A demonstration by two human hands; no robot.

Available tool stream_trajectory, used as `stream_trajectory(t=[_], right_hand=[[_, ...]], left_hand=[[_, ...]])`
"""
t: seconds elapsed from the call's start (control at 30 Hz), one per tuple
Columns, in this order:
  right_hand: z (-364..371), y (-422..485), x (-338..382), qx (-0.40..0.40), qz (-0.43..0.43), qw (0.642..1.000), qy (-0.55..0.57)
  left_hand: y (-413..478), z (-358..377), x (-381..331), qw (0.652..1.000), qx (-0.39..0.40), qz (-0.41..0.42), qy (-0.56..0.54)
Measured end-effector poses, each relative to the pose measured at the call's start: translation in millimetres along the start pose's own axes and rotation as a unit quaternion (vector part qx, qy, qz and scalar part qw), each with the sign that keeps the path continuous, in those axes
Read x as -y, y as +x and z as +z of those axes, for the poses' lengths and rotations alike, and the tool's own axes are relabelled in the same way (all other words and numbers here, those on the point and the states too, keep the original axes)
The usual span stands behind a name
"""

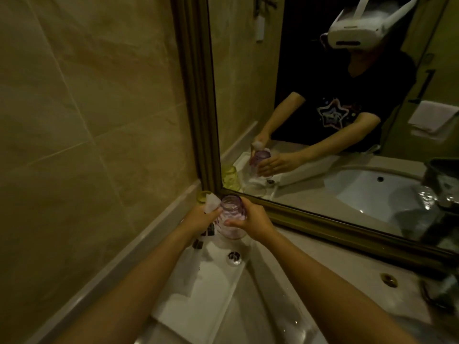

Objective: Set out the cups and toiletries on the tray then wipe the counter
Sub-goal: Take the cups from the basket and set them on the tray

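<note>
A purple ribbed glass cup [232, 214] is held over the far end of the white tray [198, 301], in the corner by the mirror. My right hand [250, 223] grips its side. My left hand [202, 219] is shut on a white cloth or paper [212, 202] pressed against the cup's left side. A yellow glass cup [203, 196] stands behind them in the corner, mostly hidden. On the tray lie small white packets with dark print [198, 244] and a small round dark-printed item [234, 257].
A framed mirror [323, 120] runs along the back of the beige counter [310, 256] and reflects a person and the sink. A brass-ringed hole [389, 279] sits in the counter at right. Dark objects [442, 291] stand at the far right. Tiled wall closes the left.
</note>
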State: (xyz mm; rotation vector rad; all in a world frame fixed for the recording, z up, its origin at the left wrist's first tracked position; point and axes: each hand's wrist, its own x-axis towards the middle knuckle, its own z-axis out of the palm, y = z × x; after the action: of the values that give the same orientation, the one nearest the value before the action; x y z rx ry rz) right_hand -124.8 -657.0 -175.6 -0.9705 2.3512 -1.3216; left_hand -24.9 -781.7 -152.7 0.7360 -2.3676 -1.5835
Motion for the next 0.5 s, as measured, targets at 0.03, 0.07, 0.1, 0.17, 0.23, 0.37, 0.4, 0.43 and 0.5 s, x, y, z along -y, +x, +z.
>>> stream_trajectory(t=[0.03,0.07,0.1,0.17,0.23,0.37,0.4,0.43,0.5], right_hand=[[2,7,-5,0.003,0.006,1.000,-0.001],[4,14,-9,0.006,0.010,1.000,-0.005],[6,19,-12,0.008,0.017,1.000,-0.011],[9,27,-20,0.010,0.029,0.999,-0.018],[13,31,-29,0.012,0.038,0.999,-0.020],[21,36,-44,0.001,0.056,0.998,-0.022],[22,37,-46,-0.002,0.057,0.998,-0.025],[23,39,-47,-0.005,0.056,0.998,-0.027],[24,41,-49,-0.008,0.051,0.998,-0.034]], left_hand=[[7,1,2,1.000,0.000,-0.003,0.001],[13,3,4,1.000,-0.002,-0.005,-0.004],[20,4,7,1.000,-0.002,-0.007,-0.009],[30,7,13,1.000,-0.001,-0.013,-0.012],[40,10,19,0.999,0.014,-0.026,-0.019],[57,15,31,0.999,0.020,-0.048,-0.014],[60,15,33,0.998,0.021,-0.052,-0.021],[62,16,35,0.998,0.025,-0.052,-0.030],[65,15,38,0.997,0.034,-0.050,-0.041]])
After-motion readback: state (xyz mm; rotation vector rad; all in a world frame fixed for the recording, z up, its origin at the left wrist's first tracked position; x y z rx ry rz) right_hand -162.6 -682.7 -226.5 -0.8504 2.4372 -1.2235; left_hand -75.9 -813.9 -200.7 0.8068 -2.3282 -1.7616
